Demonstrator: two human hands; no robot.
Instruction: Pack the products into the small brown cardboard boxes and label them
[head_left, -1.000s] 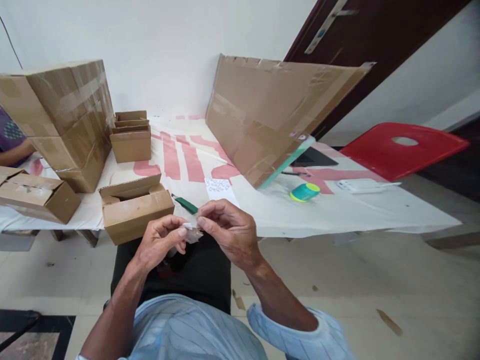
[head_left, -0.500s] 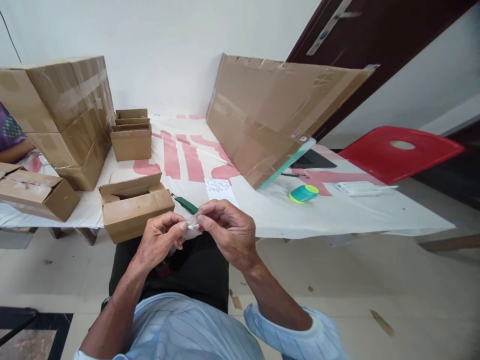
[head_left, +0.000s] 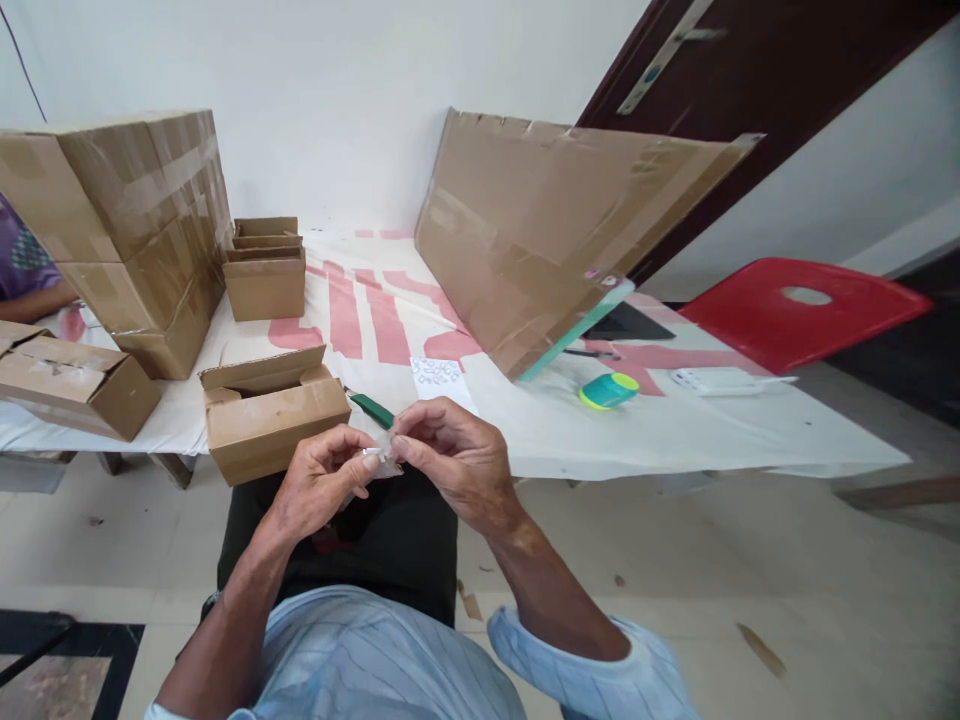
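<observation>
Several cardboard boxes fill the left end of the table (head_left: 675,440). A closed small box (head_left: 67,385) lies at the edge, with a large taped carton (head_left: 135,220) behind it, and beyond both a co-worker's purple sleeve (head_left: 26,270) shows. Further along, a pair of open boxes (head_left: 266,270) stands near the wall, and an open-flapped box (head_left: 274,415) sits at the near edge.

Just beside that box, the left hand (head_left: 319,480) pinches a small white piece (head_left: 377,457) between thumb and forefinger. The piece is held in the air over the person's lap, just in front of the table edge. The right hand (head_left: 454,460) pinches its other side, fingers closed on it. A green-handled tool (head_left: 373,409) lies on the cloth just behind the hands, near a paper slip (head_left: 436,373). To the right, a flat cardboard sheet (head_left: 547,230) leans tilted. Past it come a teal round container (head_left: 609,390), a white power strip (head_left: 712,380) and a red chair (head_left: 802,305).
</observation>
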